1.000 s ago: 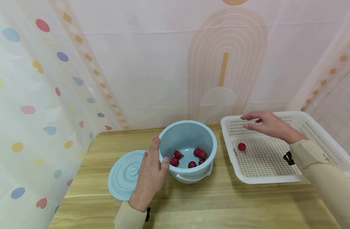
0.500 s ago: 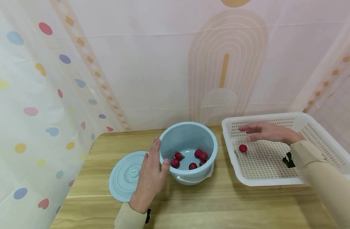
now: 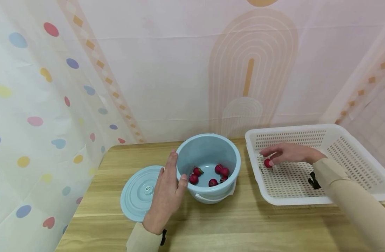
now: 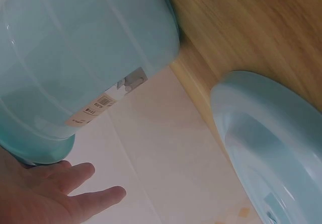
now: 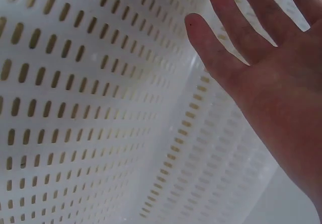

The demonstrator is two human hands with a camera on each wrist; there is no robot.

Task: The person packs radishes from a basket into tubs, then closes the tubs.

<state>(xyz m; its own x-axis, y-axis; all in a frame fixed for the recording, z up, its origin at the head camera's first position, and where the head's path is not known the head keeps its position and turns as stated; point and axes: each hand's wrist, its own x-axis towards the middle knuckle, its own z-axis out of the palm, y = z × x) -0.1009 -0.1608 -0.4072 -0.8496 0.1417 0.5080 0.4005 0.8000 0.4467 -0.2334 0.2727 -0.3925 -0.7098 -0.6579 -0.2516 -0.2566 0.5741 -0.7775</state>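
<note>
In the head view my left hand (image 3: 165, 192), fingers straight, rests against the left side of a light blue bucket (image 3: 208, 148). The left wrist view has its fingertips right at the bucket's rim (image 4: 45, 151). Several red radishes (image 3: 193, 179) lie in the bottom of the bucket. My right hand (image 3: 293, 153) is low inside a white plastic basket (image 3: 301, 200), thumb and fingers extended close around a single radish (image 3: 267, 163). Spread fingers (image 5: 216, 53) show in the right wrist view over the slotted basket wall, where the radish is out of sight.
A round blue lid (image 3: 137, 196) lies on the wooden table (image 3: 224, 227) left of the bucket, partly behind my left hand. The bucket's white handle (image 3: 215, 199) hangs down in front. A patterned curtain (image 3: 167, 70) stands behind the table.
My right hand has come down from above the basket's back wall to the radish. The left hand stays at the bucket, and the view has shifted slightly.
</note>
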